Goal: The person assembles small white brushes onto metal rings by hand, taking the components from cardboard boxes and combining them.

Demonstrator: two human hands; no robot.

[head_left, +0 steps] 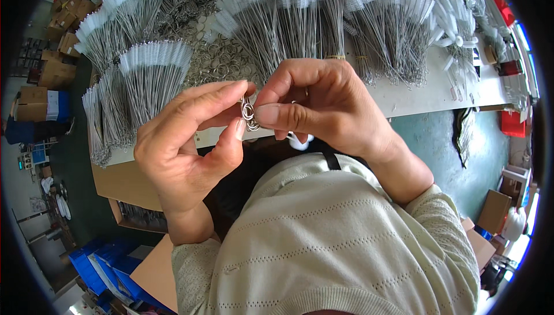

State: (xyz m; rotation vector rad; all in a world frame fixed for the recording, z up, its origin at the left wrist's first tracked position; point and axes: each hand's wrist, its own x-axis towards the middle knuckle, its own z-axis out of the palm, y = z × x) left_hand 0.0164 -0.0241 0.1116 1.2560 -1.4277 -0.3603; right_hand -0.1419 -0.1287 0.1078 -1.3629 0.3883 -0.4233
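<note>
The left hand (187,136) and right hand (329,104) pinch small silvery metal rings (249,113) near white-bristled wire brushes (154,72) on a pale surface (412,98).

Floor is a glossy green painted floor (493,150), pale with a sheen on the right, darker on the left; light grey flooring (26,187) beyond it at far left. Long white-topped worktable (404,105) spans the upper middle, edge bowed by the lens. Left side: stacked brown cardboard cartons (56,75) up high in frame, blue box-shaped containers (86,270) lower down. Right side: red plastic bin (512,124) near the table end, brown cardboard box (494,211) below. Bright bluish-white strip (530,237) along the right rim; can't tell window or lamp.
</note>
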